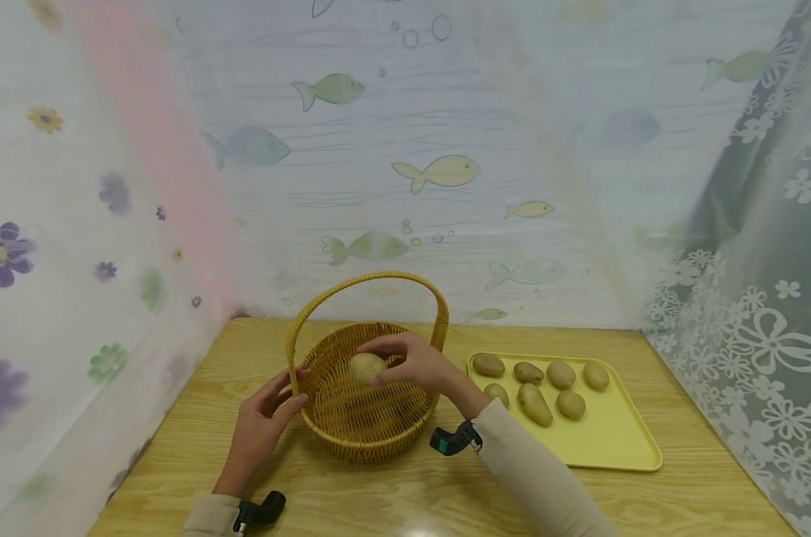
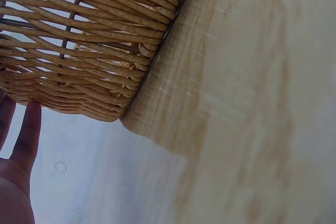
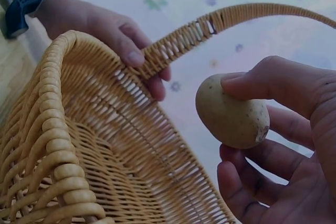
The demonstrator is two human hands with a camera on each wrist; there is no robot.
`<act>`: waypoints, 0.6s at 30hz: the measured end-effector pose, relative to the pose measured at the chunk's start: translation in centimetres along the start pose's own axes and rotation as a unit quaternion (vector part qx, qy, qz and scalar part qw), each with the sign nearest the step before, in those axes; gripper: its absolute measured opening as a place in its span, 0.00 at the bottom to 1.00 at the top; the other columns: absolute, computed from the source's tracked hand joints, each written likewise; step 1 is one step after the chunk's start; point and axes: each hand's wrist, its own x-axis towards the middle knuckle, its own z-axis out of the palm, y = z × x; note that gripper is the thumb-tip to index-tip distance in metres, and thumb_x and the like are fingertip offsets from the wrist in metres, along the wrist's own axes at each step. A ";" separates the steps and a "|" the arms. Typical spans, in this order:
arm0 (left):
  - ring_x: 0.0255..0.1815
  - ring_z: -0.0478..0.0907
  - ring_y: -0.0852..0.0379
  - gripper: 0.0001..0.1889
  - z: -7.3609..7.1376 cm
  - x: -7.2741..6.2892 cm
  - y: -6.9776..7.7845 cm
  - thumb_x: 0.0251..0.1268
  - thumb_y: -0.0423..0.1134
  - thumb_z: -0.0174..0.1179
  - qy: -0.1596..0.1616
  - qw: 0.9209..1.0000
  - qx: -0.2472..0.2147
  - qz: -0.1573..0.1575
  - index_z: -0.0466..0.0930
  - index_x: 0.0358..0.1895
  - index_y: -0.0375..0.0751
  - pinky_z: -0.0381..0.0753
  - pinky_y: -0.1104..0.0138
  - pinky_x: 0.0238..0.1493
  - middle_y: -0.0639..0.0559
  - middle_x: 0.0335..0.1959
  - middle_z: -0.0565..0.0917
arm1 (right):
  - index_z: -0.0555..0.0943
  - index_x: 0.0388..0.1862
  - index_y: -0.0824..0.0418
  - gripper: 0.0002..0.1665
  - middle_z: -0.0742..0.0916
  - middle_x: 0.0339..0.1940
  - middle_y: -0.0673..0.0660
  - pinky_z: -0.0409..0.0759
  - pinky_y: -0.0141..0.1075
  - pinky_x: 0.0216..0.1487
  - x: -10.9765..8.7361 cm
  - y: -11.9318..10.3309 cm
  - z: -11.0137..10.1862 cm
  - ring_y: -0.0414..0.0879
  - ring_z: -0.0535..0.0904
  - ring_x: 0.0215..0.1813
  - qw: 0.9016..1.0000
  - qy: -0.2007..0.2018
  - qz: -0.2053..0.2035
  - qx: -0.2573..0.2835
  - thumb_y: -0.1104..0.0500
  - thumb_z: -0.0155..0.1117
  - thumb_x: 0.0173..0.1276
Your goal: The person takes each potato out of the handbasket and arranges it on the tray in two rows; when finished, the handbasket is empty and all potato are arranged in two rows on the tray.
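A round wicker basket with a tall arched handle stands on the table. At its left side, my left hand grips the rim by the foot of the handle; in the right wrist view the thumb lies over one side and fingers show on the other. Above the basket's opening, my right hand pinches a pale potato between thumb and fingers. The basket's woven bottom is visible below the potato. In the left wrist view, the left fingers reach up to the wickerwork.
On the right of the wooden table lies a yellow tray with several potatoes towards its back and left. Printed curtains hang behind and on both sides of the table. My right forearm crosses the tray's left front corner.
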 end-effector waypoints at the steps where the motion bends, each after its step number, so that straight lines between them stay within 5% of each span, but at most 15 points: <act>1: 0.72 0.71 0.51 0.27 0.0 0.0 0.0 0.76 0.26 0.61 0.000 1.000 -0.001 0.000 0.71 0.75 0.33 0.75 0.69 0.68 0.39 0.67 0.79 | 0.81 0.68 0.64 0.32 0.86 0.60 0.49 0.87 0.42 0.54 -0.1 -0.1 -0.1 0.48 0.83 0.56 1.000 0.002 0.000 -0.001 0.63 0.78 0.65; 18: 0.72 0.71 0.50 0.26 0.0 0.0 0.1 0.76 0.27 0.61 0.002 1.000 0.001 -0.004 0.71 0.75 0.32 0.75 0.68 0.68 0.40 0.67 0.79 | 0.83 0.66 0.62 0.30 0.86 0.60 0.53 0.85 0.53 0.54 -2.1 -0.6 -1.5 0.52 0.83 0.56 1.000 0.027 -0.014 0.004 0.65 0.78 0.65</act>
